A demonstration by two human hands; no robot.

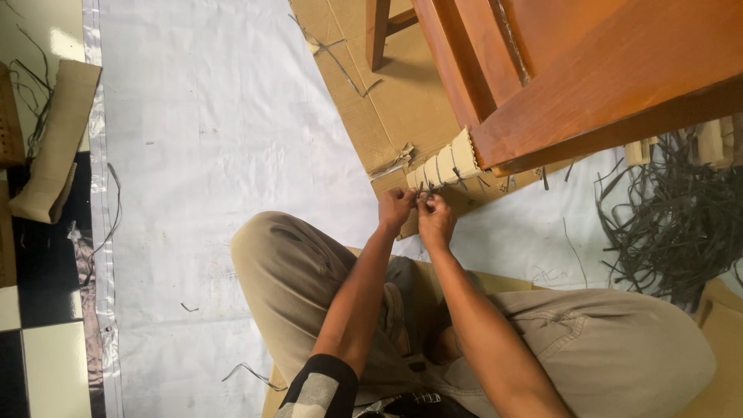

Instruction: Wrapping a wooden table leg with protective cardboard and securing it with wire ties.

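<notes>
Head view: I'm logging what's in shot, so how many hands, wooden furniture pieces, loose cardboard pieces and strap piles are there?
Hands: 2, left hand and right hand
Wooden furniture: 1
Flat cardboard: 1
Folded cardboard: 1
Strap pile: 1
Total: 6

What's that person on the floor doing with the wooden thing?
A person sits on a white sheet spread over the floor, with a wooden piece of furniture in front of them. One of its legs is wrapped in cardboard. The left hand and right hand are side by side at the end of that wrap, pinching thin dark straps that go around it. A pile of loose dark straps lies to the right, and flat cardboard lies under the furniture.
</notes>
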